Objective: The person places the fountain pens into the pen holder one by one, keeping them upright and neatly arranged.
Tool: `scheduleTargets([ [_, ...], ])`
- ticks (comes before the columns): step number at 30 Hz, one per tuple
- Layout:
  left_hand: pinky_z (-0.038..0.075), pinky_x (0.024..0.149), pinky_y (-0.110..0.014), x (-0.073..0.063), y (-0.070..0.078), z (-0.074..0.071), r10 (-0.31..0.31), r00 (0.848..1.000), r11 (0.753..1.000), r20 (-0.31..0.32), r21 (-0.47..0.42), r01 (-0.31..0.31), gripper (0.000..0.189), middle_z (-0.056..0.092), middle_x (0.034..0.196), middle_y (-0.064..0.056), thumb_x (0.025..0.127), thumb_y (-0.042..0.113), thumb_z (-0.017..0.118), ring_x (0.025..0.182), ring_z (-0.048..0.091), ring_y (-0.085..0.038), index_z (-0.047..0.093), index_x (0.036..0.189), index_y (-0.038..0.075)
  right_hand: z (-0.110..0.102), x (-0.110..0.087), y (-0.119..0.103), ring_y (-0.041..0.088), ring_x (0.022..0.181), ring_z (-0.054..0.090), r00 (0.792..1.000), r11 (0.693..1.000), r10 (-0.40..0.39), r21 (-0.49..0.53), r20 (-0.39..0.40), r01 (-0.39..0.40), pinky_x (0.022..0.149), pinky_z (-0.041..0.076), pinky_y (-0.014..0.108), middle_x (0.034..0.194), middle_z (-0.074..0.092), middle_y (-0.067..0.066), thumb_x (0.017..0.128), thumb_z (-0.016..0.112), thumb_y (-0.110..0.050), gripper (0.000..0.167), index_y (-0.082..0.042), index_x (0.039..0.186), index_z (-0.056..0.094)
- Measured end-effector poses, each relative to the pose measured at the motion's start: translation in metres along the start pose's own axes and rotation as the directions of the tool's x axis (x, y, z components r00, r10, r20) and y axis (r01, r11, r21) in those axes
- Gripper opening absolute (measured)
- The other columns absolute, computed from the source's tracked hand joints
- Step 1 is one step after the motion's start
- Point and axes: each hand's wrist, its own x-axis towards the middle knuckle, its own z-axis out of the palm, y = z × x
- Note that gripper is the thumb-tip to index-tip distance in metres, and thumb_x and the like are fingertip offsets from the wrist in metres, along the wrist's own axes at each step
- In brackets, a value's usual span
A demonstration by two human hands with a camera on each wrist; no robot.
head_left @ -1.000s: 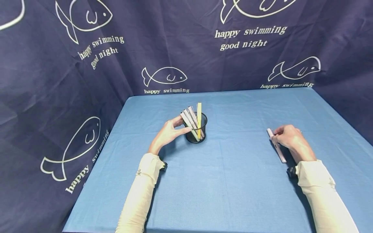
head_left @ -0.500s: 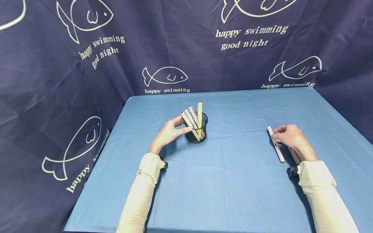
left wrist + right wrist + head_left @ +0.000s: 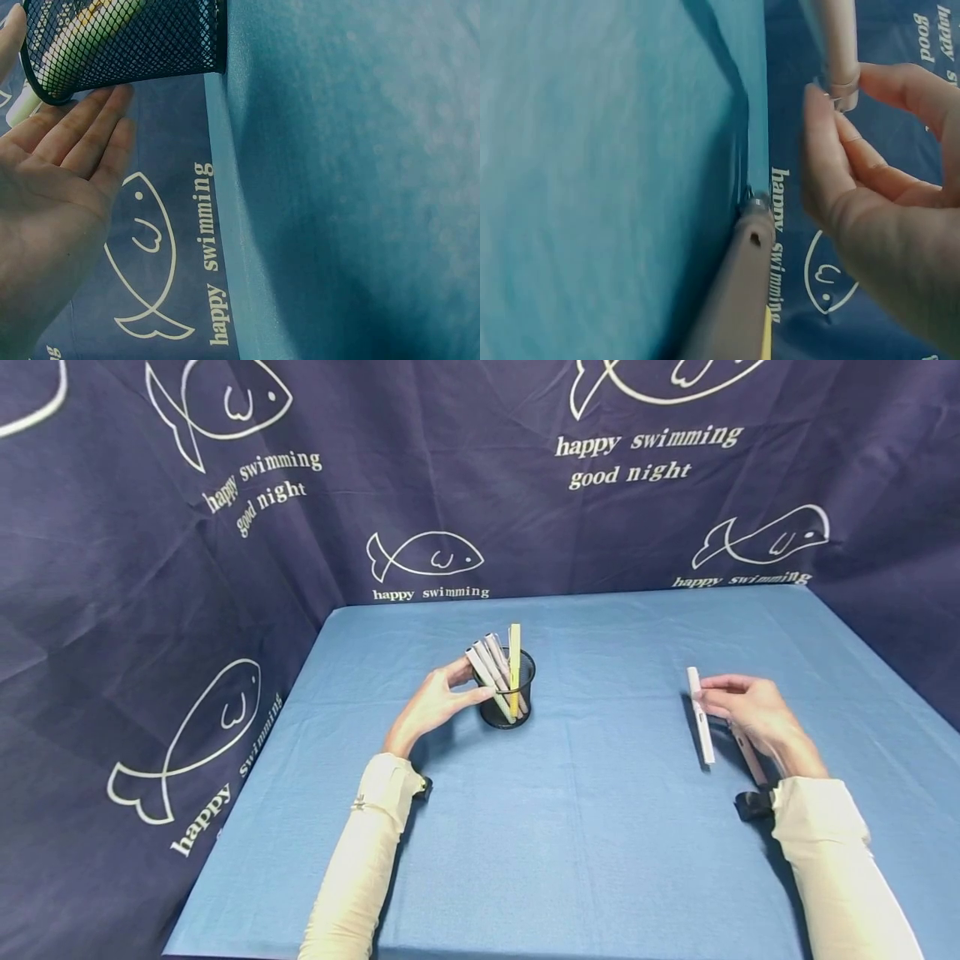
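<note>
My left hand (image 3: 431, 708) holds the rim side of a black mesh pen cup (image 3: 492, 714), thumb in front and fingers behind. In the left wrist view, the fingers (image 3: 97, 142) lie along the mesh wall. Several pale pens (image 3: 483, 667) lean left inside the cup, beside a yellow pen (image 3: 514, 668). On the right, my right hand (image 3: 761, 717) pinches a pale pinkish-white pen (image 3: 702, 731) between thumb and fingertips, above the cloth. Under that hand lies another pale pen (image 3: 752, 762), also large in the right wrist view (image 3: 735, 292), partly hidden in the head view.
A blue cloth (image 3: 585, 827) covers the table. Dark blue curtains (image 3: 525, 485) with fish drawings and lettering hang behind and at the sides. A thin yellow object (image 3: 766, 337) shows beside the lying pen in the right wrist view.
My right hand has lifted the pinched pen off the cloth and moved it slightly away from me. More of the other pen now shows beneath. The left hand stays at the cup.
</note>
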Motion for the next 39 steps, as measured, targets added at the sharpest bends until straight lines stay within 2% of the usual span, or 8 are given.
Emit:
scheduleTargets([
  [1, 0.042, 0.113, -0.042, 0.0, 0.0, 0.0, -0.001, 1.0, 1.0, 0.0, 0.0, 0.001, 0.07, 0.063, 0.14, -0.014, 0.094, 0.038, 0.078, 0.133, 0.056, -0.03, 0.052, 0.153, 0.01, 0.001, 0.0, 0.0, -0.003, 0.071, 0.065, 1.0, 0.998, 0.001, 0.065, 0.002, -0.001, 0.056, 0.052, 0.013, 0.086, 0.071, -0.014, 0.099, 0.071, -0.009, 0.009, -0.012, 0.106, 0.075],
  [4, 0.042, 0.113, -0.042, -0.001, -0.001, 0.0, -0.001, 1.0, 1.0, 0.002, 0.003, 0.001, 0.069, 0.063, 0.14, -0.012, 0.094, 0.037, 0.077, 0.133, 0.056, -0.03, 0.052, 0.153, 0.011, 0.004, 0.0, -0.001, 0.0, 0.07, 0.067, 1.0, 0.962, -0.009, 0.274, 0.02, 0.003, 0.051, 0.05, 0.014, 0.087, 0.074, -0.008, 0.098, 0.07, -0.004, 0.021, -0.022, 0.092, 0.078],
  [6, 0.042, 0.113, -0.041, -0.001, -0.001, 0.001, -0.003, 1.0, 1.0, 0.001, 0.006, 0.003, 0.069, 0.064, 0.139, -0.012, 0.094, 0.038, 0.077, 0.133, 0.056, -0.029, 0.052, 0.153, 0.012, 0.007, 0.001, -0.001, 0.005, 0.082, 0.072, 0.997, 0.897, -0.049, 0.441, 0.051, 0.022, 0.066, 0.056, 0.015, 0.091, 0.076, 0.0, 0.098, 0.066, 0.006, 0.025, -0.014, 0.092, 0.079],
  [9, 0.042, 0.113, -0.042, -0.001, -0.001, 0.001, -0.003, 1.0, 1.0, 0.002, 0.005, 0.003, 0.07, 0.064, 0.139, -0.011, 0.094, 0.038, 0.078, 0.133, 0.056, -0.029, 0.052, 0.153, 0.012, 0.011, 0.002, -0.002, 0.012, 0.09, 0.074, 0.989, 0.815, -0.12, 0.577, 0.081, 0.052, 0.083, 0.058, 0.023, 0.096, 0.076, 0.007, 0.098, 0.059, 0.014, 0.027, -0.005, 0.096, 0.078],
  [13, 0.042, 0.113, -0.041, -0.001, -0.001, 0.002, 0.0, 1.0, 1.0, 0.005, -0.002, 0.0, 0.068, 0.064, 0.139, -0.009, 0.094, 0.037, 0.078, 0.133, 0.056, -0.028, 0.052, 0.153, 0.013, 0.017, 0.003, -0.003, 0.018, 0.091, 0.075, 0.979, 0.733, -0.171, 0.678, 0.111, 0.051, 0.085, 0.059, 0.026, 0.099, 0.076, 0.012, 0.098, 0.055, 0.017, 0.026, 0.002, 0.1, 0.077],
  [18, 0.042, 0.113, -0.04, -0.002, -0.002, 0.002, 0.003, 1.0, 1.0, 0.005, 0.001, -0.003, 0.068, 0.064, 0.138, -0.01, 0.094, 0.036, 0.078, 0.133, 0.056, -0.028, 0.051, 0.153, 0.013, 0.025, 0.006, -0.006, 0.02, 0.088, 0.076, 0.976, 0.668, -0.18, 0.744, 0.119, 0.033, 0.083, 0.06, 0.029, 0.099, 0.076, 0.016, 0.098, 0.054, 0.019, 0.027, 0.006, 0.102, 0.076],
  [33, 0.042, 0.113, -0.04, -0.001, -0.002, 0.0, 0.009, 1.0, 1.0, 0.005, -0.002, -0.009, 0.069, 0.064, 0.139, -0.01, 0.095, 0.037, 0.077, 0.132, 0.056, -0.028, 0.051, 0.154, 0.014, 0.048, 0.017, -0.024, 0.018, 0.089, 0.075, 0.979, 0.666, -0.156, 0.746, 0.134, 0.004, 0.085, 0.059, 0.027, 0.098, 0.076, 0.014, 0.099, 0.056, 0.015, 0.025, 0.002, 0.102, 0.077],
  [39, 0.042, 0.113, -0.04, 0.0, -0.002, 0.0, 0.006, 1.0, 1.0, 0.004, -0.004, -0.006, 0.07, 0.063, 0.141, -0.011, 0.095, 0.036, 0.078, 0.133, 0.056, -0.029, 0.05, 0.154, 0.013, 0.062, 0.022, -0.034, 0.019, 0.089, 0.076, 0.977, 0.647, -0.167, 0.763, 0.136, 0.004, 0.085, 0.059, 0.027, 0.099, 0.076, 0.016, 0.099, 0.056, 0.015, 0.023, 0.003, 0.102, 0.076],
])
